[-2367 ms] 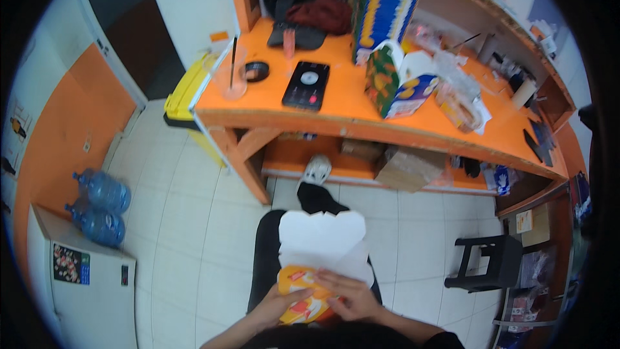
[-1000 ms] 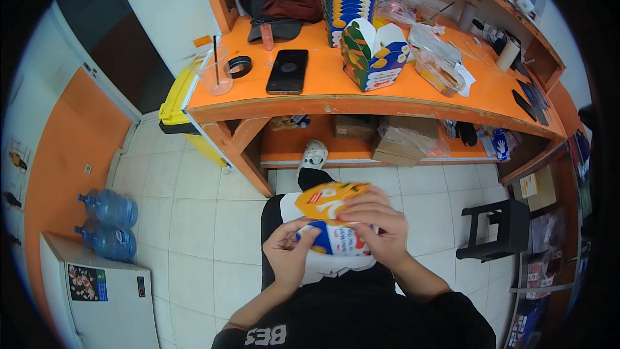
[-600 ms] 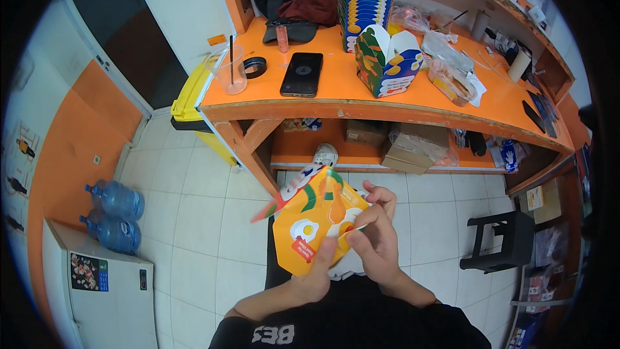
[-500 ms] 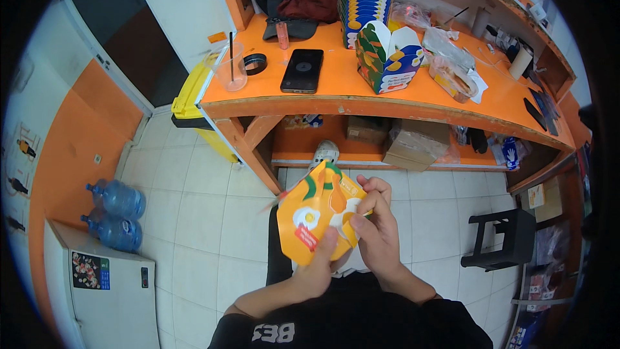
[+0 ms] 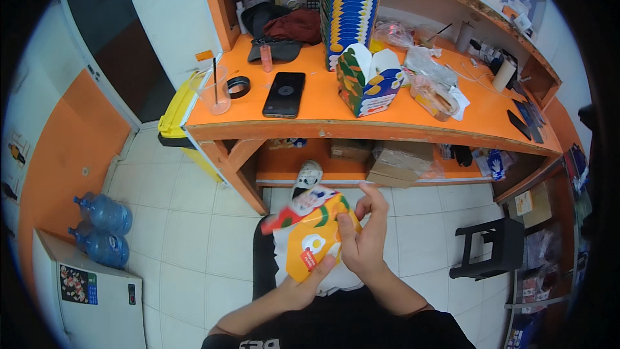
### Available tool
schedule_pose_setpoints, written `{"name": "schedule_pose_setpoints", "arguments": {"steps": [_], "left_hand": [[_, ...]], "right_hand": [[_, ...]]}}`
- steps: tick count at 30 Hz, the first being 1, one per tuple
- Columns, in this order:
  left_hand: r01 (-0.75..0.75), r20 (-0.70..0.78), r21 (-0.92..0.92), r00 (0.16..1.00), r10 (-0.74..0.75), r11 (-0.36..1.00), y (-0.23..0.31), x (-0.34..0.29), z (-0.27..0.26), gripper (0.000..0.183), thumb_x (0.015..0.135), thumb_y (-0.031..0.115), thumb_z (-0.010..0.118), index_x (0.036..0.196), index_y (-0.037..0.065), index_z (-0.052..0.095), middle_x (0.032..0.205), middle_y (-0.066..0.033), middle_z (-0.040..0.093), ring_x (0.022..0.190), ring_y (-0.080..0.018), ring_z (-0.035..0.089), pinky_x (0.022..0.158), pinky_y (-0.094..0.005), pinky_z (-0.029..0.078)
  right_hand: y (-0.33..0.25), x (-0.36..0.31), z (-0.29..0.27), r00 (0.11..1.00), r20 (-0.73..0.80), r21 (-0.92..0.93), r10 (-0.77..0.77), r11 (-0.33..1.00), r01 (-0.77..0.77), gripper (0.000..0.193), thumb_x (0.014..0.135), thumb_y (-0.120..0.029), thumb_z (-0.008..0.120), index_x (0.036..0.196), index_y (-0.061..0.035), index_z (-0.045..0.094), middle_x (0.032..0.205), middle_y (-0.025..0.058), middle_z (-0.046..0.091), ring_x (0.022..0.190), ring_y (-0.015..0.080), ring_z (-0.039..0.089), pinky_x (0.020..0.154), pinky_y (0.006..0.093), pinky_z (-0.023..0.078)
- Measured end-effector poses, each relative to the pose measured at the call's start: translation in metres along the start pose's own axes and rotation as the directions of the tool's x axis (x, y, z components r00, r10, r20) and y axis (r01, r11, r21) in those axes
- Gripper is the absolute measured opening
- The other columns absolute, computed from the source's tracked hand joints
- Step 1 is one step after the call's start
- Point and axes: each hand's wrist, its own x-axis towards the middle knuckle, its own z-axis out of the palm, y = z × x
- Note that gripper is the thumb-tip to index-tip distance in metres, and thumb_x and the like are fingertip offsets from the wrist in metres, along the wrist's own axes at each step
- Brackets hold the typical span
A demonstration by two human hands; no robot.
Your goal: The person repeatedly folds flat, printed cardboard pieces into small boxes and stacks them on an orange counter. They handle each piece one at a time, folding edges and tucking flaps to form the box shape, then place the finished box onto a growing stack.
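Note:
In front of my lap I hold a partly folded cardboard food box [image 5: 327, 231], yellow with a printed egg, green shapes and a red panel at its far left. My left hand [image 5: 303, 289] is closed on its lower edge, thumb on the yellow face. At the right side, my right hand [image 5: 363, 249] has its thumb on the box and its index finger raised; its other fingers are partly hidden. On the orange table ahead stands an opened-up box [image 5: 368, 84] in green, white and blue. Behind it rises a tall stack of nested boxes [image 5: 351, 16].
The orange table [image 5: 248, 119] also carries a phone [image 5: 284, 95], a tape roll [image 5: 238, 86], a clear cup with a straw [image 5: 218, 98] and plastic bags [image 5: 429, 77]. A black stool [image 5: 487, 245] stands right. Blue water bottles [image 5: 106, 229] lie left, by a small fridge [image 5: 103, 304].
The box in my hands has turned and tilted, and its red and white panel now shows at the far side. My right index finger has lifted. The table sits lower and further left in view.

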Motion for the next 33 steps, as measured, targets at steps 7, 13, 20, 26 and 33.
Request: {"name": "schedule_pose_setpoints", "arguments": {"steps": [7, 13, 20, 26, 33], "left_hand": [[0.222, 0.312, 0.414, 0.877, -0.367, 0.883, 0.113, 0.065, -0.026, 0.045, 0.1, 0.037, 0.048, 0.126, 0.0, 0.05, 0.114, -0.012, 0.061, 0.11, -0.0247, 0.058, 0.099, -0.0336, 0.041], [-0.739, -0.114, 0.304, 0.598, 0.793, 0.601, 0.143, 0.133, 0.0, 0.07, 0.086, 0.02, 0.066, 0.141, -0.005, 0.03, 0.138, -0.0246, 0.043, 0.133, -0.0304, 0.039, 0.11, -0.0387, 0.027], [0.014, -0.561, 0.543, 0.749, 0.351, 0.839, 0.059, 0.353, -0.028, 0.09, 0.082, 0.027, 0.061, 0.15, 0.0, 0.01, 0.149, -0.0299, 0.027, 0.133, -0.0421, 0.037, 0.107, -0.0398, 0.035], [-0.224, -0.368, 0.164, 0.89, 0.27, 0.961, 0.069, 0.363, -0.057, 0.052, 0.09, 0.011, 0.04, 0.141, 0.004, 0.041, 0.124, -0.0168, 0.058, 0.11, -0.028, 0.057, 0.094, -0.0326, 0.043], [-0.302, -0.327, -0.129, 0.912, 0.247, 0.944, 0.089, 0.356, -0.049, 0.055, 0.089, 0.022, 0.048, 0.138, -0.001, 0.039, 0.128, -0.0162, 0.053, 0.117, -0.0234, 0.052, 0.1, -0.0329, 0.037]], "right_hand": [[-0.017, 0.077, -0.054, 0.686, 0.671, -0.008, -0.282, 0.922, 0.387, 0.1, 0.067, -0.042, 0.08, 0.144, -0.0025, 0.032, 0.135, 0.022, 0.041, 0.126, 0.041, 0.039, 0.107, 0.0477, 0.031], [-0.009, 0.22, -0.12, 0.852, -0.105, -0.046, -0.512, 0.859, 0.511, 0.085, 0.064, -0.009, 0.065, 0.141, 0.001, 0.03, 0.137, 0.0178, 0.041, 0.124, 0.0314, 0.047, 0.107, 0.0408, 0.036], [0.075, 0.321, -0.072, 0.934, 0.297, 0.812, 0.197, 0.463, -0.356, 0.046, 0.078, -0.014, 0.064, 0.119, -0.0014, 0.05, 0.116, 0.0155, 0.059, 0.106, 0.0301, 0.061, 0.093, 0.0516, 0.051], [0.077, 0.322, -0.076, 0.882, 0.468, 0.345, 0.051, 0.909, -0.235, 0.067, 0.077, -0.004, 0.066, 0.137, -0.0035, 0.038, 0.124, 0.0135, 0.054, 0.111, 0.0226, 0.057, 0.091, 0.038, 0.052], [0.036, 0.326, -0.075, 0.625, 0.692, -0.029, 0.362, 0.878, -0.477, 0.072, 0.083, -0.039, 0.068, 0.139, -0.0041, 0.04, 0.124, 0.0175, 0.058, 0.107, 0.0269, 0.061, 0.075, 0.0449, 0.056]]}}
